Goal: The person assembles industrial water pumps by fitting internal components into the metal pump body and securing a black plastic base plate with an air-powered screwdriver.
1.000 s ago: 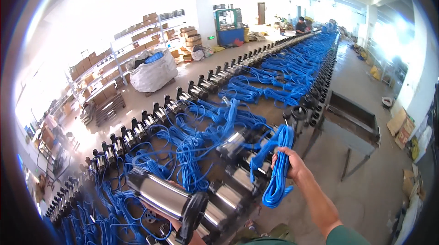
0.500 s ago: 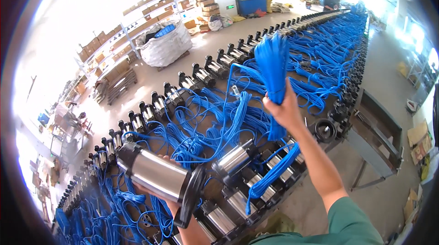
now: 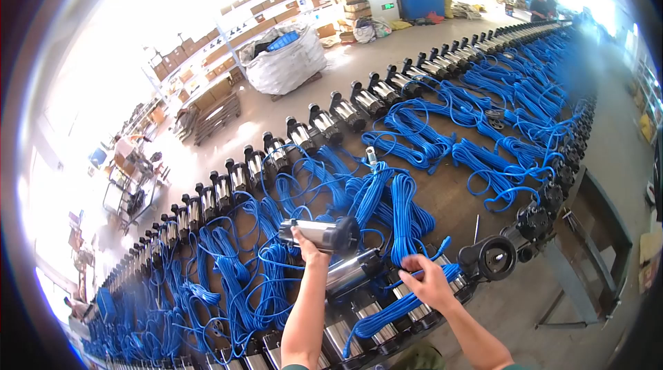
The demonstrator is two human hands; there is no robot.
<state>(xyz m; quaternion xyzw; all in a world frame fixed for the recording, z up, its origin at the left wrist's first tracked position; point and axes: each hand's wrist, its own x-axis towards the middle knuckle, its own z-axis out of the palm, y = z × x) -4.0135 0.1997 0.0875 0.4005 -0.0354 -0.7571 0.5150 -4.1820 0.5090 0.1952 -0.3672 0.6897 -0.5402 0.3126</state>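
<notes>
My left hand [image 3: 309, 249] grips a submersible pump [image 3: 319, 232], a shiny steel cylinder with black ends, above the table; its wide black end points right. My right hand [image 3: 429, 284] is just beside the lower end of a tied blue cable bundle [image 3: 403, 215], its fingers apart and curled, holding nothing. That bundle lies on the table among other coils. Beneath my right hand, another blue cable bundle [image 3: 394, 313] rests across a row of steel pumps [image 3: 343, 337] along the near edge.
The long brown table [image 3: 452, 221] curves away to the far right, lined with pumps [image 3: 300, 134] along its far edge and covered in blue cable coils [image 3: 483, 170]. A white sack [image 3: 284, 66] and shelves of boxes stand behind. A person [image 3: 541, 7] is at the far end.
The raised cable bundle has been lowered to the table and let go by my right hand. My left hand has carried the pump right and turned it. The view has shifted.
</notes>
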